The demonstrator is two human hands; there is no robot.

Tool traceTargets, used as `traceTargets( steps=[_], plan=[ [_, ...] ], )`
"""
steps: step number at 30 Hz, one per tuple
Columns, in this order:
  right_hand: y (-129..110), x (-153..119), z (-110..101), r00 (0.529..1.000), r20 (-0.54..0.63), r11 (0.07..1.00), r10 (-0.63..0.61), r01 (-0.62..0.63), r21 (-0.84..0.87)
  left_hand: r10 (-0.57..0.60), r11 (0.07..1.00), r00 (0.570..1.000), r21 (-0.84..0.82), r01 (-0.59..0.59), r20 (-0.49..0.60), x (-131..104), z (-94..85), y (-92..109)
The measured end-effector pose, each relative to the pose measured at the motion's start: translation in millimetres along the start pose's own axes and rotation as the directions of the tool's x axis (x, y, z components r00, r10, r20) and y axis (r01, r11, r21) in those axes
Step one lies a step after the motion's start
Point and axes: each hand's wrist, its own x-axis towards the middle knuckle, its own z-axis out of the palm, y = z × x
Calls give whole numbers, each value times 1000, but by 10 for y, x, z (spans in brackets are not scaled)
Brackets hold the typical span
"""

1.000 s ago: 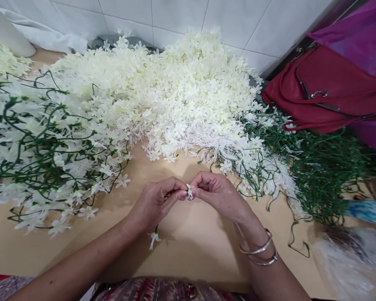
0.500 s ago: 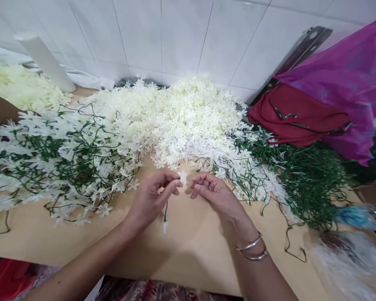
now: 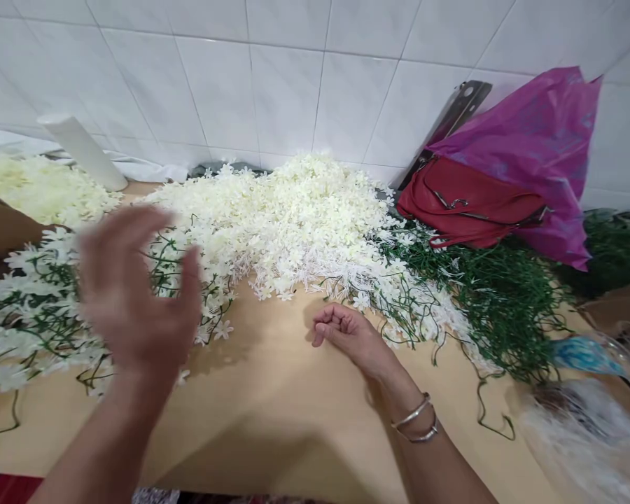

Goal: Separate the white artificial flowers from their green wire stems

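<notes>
My left hand (image 3: 136,287), blurred by motion, is raised above the pile of white flowers with green stems (image 3: 47,301); its fingers are apart and nothing shows between them. Near the middle of the table (image 3: 273,413), my right hand (image 3: 349,339) has its fingers curled and pressed together; what they hold, if anything, is hidden. Loose cream-white flowers (image 3: 299,210) are heaped beyond both hands. A pile of green stems (image 3: 509,301) lies to the right of my right hand.
A red bag (image 3: 467,199) and a purple plastic bag (image 3: 546,154) rest by the tiled wall at the right. A white roll (image 3: 84,152) leans at the back left. Clear plastic (image 3: 588,434) lies at the right front.
My left hand has moved left and up from the middle and opened; the white flower and stem near it no longer show. The view has tilted up, and my right hand stays curled.
</notes>
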Motion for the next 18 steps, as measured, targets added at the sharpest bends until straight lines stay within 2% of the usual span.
traceTargets(
  steps=[1, 3, 5, 8, 11, 14, 15, 18],
  plan=[
    [5, 6, -2, 1000, 1, 1000, -4, 4, 1, 64, 997, 997, 31, -65, 43, -78, 184, 94],
    [22, 21, -9, 1000, 7, 1000, -13, 13, 7, 109, 994, 956, -56, -97, 271, -232, 566, 208],
    [44, 36, -21, 1000, 17, 1000, -13, 13, 8, 61, 998, 893, -37, -50, 446, -362, 890, 198],
    [69, 44, -37, 1000, 22, 999, -3, 4, -31, -66, 996, 837, 80, 27, 543, -479, 1169, 43],
    [73, 33, -40, 1000, 22, 998, -6, 8, -61, -125, 992, 820, 70, 103, 559, -514, 1214, -66],
    [69, 23, -34, 1000, 22, 999, -13, 14, -46, -178, 964, 818, -67, 255, 547, -520, 1117, -39],
    [69, 23, -32, 1000, 22, 999, -14, 15, -37, -219, 936, 801, -111, 333, 558, -522, 1070, -9],
    [69, 25, -21, 1000, 22, 1000, -8, 9, -16, -297, 835, 705, -183, 519, 644, -539, 917, 90]
  ],
)
